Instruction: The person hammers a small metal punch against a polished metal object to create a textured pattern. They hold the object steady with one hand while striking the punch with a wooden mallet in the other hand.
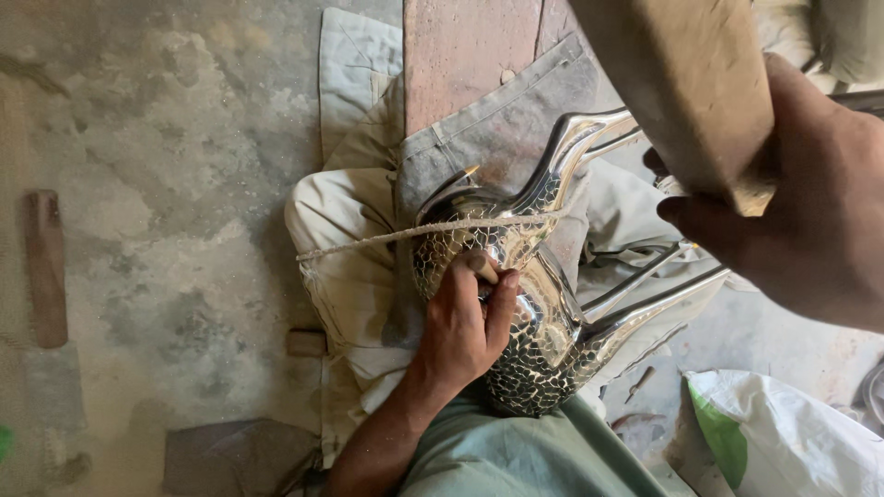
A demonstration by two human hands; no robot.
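Head view: the left hand (465,322) presses closed fingers around a small tool against the shiny metal animal figure (525,276) lying under it across the lap. The right hand (792,202) grips a wooden mallet (686,87), raised above the figure's legs.
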